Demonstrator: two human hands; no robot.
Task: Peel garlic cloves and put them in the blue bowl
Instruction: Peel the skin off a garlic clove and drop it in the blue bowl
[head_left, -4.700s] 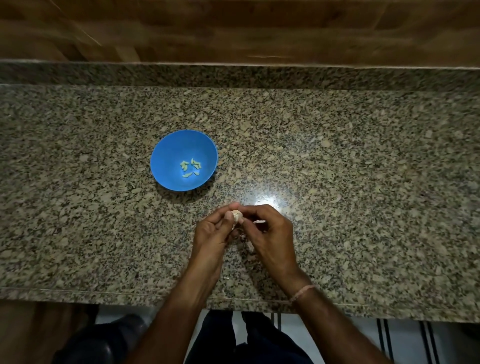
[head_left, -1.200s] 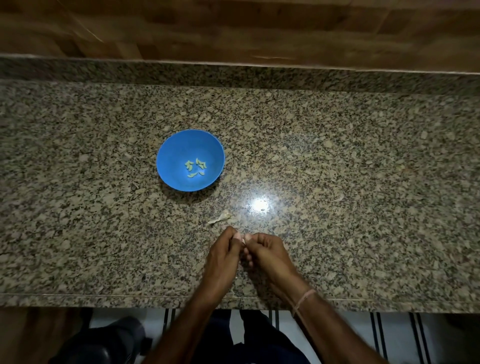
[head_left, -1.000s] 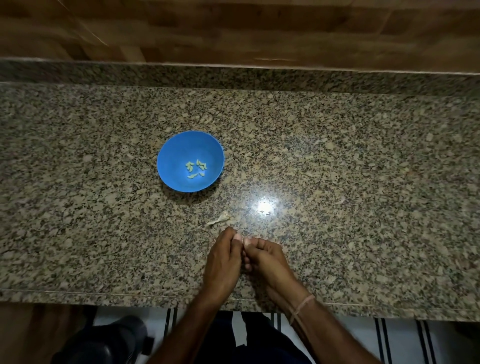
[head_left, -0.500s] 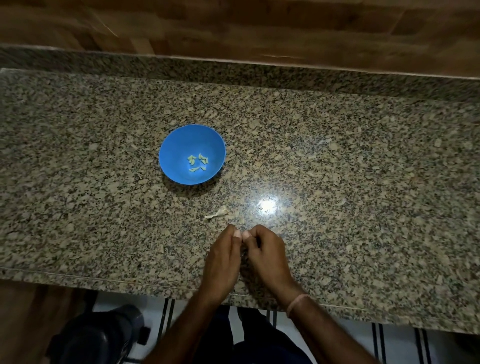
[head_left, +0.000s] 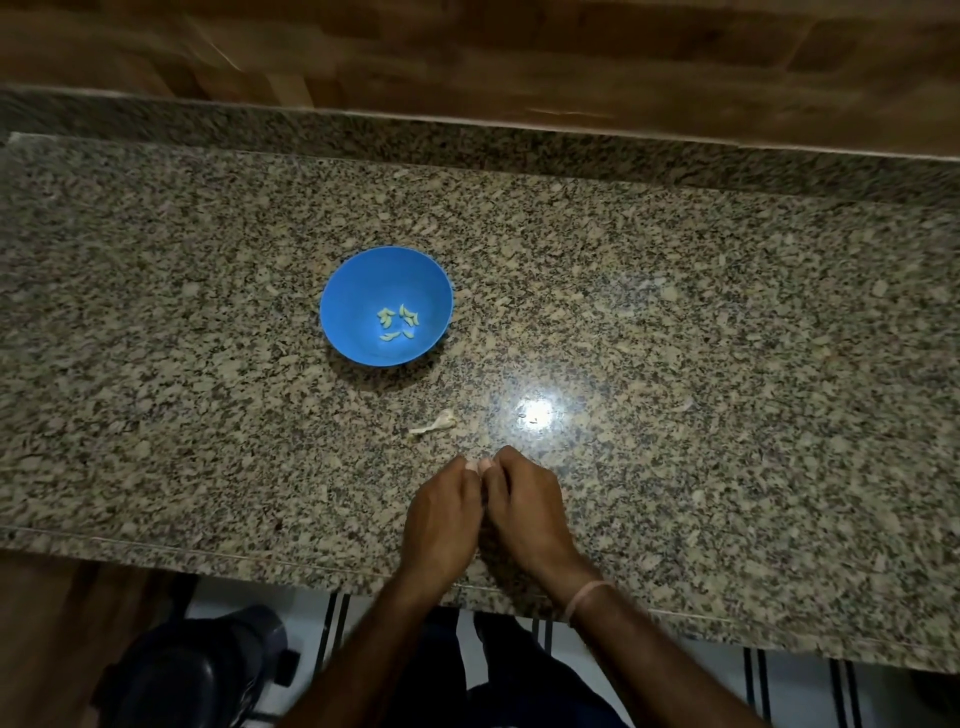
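Left hand (head_left: 441, 519) and right hand (head_left: 524, 512) curled tip to tip low centre, pinching a hidden garlic clove, husk scrap (head_left: 434, 423) newly shed just above, peeling under way, blue bowl (head_left: 353, 291) waiting centre-left.

One blue bowl (head_left: 353, 291) is sitting on one granite counter (head_left: 727, 312), holding about six peeled garlic cloves (head_left: 410, 317). One scrap of garlic skin (head_left: 439, 422) is lying outside it. Two hands are showing, left hand (head_left: 441, 519) and right hand (head_left: 524, 509), with one wrist band (head_left: 584, 597) circling the right.
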